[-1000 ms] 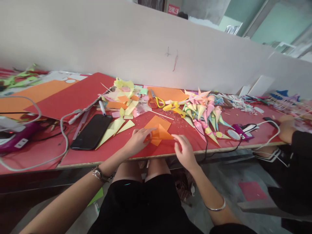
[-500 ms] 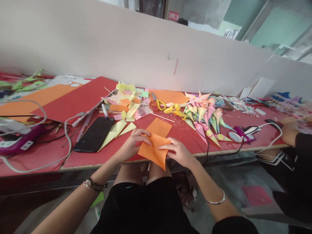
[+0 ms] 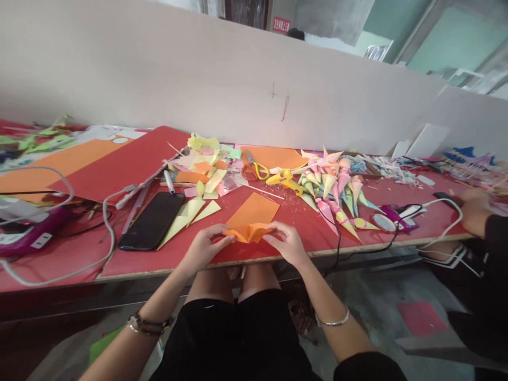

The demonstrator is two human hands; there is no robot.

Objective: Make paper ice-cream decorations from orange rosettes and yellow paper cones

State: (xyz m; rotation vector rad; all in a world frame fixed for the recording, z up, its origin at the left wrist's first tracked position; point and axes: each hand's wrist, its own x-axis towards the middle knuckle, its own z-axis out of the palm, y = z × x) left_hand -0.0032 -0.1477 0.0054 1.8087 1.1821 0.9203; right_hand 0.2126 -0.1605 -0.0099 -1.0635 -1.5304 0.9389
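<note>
Between my hands, near the table's front edge, is a creased orange paper (image 3: 249, 233), bent along its middle and seen nearly edge-on. My left hand (image 3: 204, 246) pinches its left end between thumb and fingers. At the right end, my right hand (image 3: 289, 244) pinches it the same way. Just behind it a flat orange paper sheet (image 3: 254, 208) lies on the red tabletop (image 3: 238, 256), its near part covered by the held piece.
Left are a black phone (image 3: 151, 221), a marker (image 3: 169, 181) and yellow paper pieces (image 3: 184, 219). Behind lie scissors (image 3: 257, 168) and a yellow glue gun (image 3: 284, 182). Paper cones (image 3: 331, 185) are heaped at right, near a cable (image 3: 338, 241). Another person's arm (image 3: 476, 211) rests far right.
The held orange paper has gone from lying broad and open to being bent at the middle, seen edge-on. Both hands have shifted to grip its two opposite ends.
</note>
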